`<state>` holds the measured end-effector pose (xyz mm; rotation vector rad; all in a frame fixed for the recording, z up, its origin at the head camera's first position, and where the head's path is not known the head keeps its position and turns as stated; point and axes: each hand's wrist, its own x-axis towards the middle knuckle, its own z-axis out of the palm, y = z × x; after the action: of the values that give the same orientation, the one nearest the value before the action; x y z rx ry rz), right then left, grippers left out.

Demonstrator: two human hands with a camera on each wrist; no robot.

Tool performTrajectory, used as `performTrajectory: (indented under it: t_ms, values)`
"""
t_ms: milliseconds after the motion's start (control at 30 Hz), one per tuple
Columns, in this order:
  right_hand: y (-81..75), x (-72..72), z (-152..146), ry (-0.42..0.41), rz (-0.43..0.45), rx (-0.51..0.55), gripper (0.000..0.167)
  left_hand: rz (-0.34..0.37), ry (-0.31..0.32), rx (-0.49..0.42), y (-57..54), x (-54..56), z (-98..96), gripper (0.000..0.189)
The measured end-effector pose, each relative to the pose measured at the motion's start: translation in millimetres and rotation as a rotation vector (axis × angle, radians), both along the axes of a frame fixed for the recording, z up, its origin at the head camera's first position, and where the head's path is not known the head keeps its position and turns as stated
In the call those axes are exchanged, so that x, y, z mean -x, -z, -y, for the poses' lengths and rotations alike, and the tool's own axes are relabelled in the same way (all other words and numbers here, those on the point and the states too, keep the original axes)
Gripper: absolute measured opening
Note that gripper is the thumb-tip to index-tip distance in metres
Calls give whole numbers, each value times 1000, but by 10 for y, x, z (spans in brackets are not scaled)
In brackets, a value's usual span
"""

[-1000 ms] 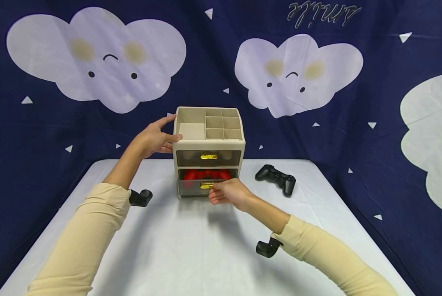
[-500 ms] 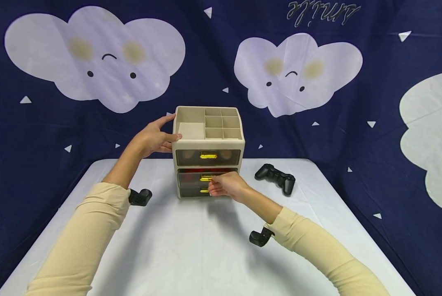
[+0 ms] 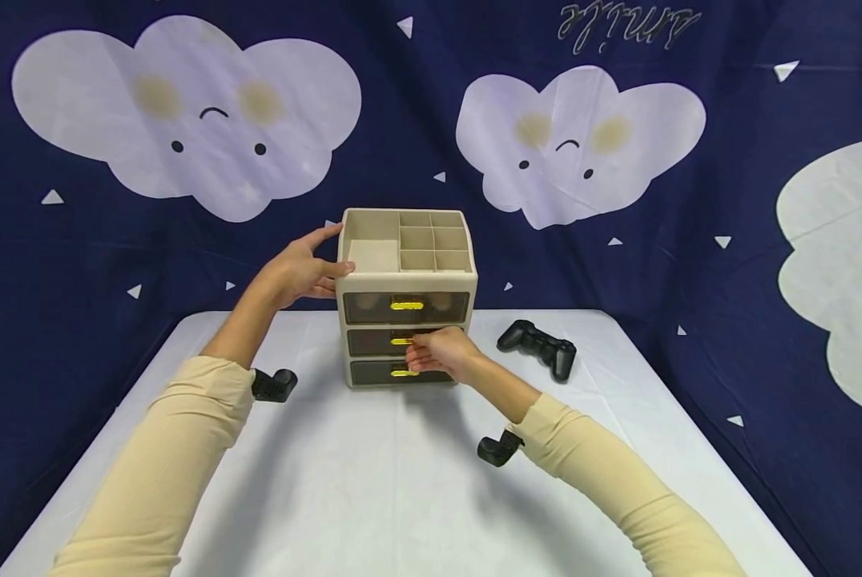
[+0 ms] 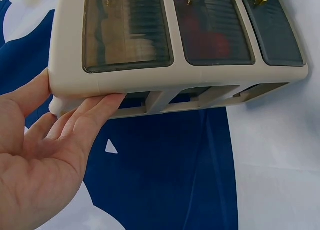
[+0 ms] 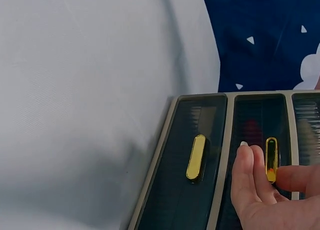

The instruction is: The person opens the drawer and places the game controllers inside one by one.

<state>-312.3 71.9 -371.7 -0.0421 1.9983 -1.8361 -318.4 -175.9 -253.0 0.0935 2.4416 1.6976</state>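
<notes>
A cream drawer organizer stands at the back of the table, its three smoky drawers flush with the frame. My left hand holds its upper left side, with the thumb over the top rim and fingers along the side wall. In the left wrist view those fingers lie against the frame. My right hand is at the middle drawer, thumb and fingers pinching its gold handle. A red shape shows dimly through the middle drawer's front; in the head view it is barely visible.
A black game controller lies on the white-covered table, right of the organizer. Open compartments form the organizer's top. Behind hangs a dark blue cloth with clouds.
The middle drawer, pulled out with a red game controller visible inside one second ago, has slid fully in. My right hand moved inward with its handle. My left hand stayed put.
</notes>
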Motion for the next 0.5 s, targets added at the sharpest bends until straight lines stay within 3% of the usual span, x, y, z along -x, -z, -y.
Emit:
performTrajectory:
  t_ms: [333, 500]
  values:
    - [-5, 8, -17, -15, 16, 2, 32, -8, -7, 24, -3, -4, 3, 88]
    - [-12, 7, -91, -60, 24, -16, 30, -11, 2, 15, -5, -14, 4, 88]
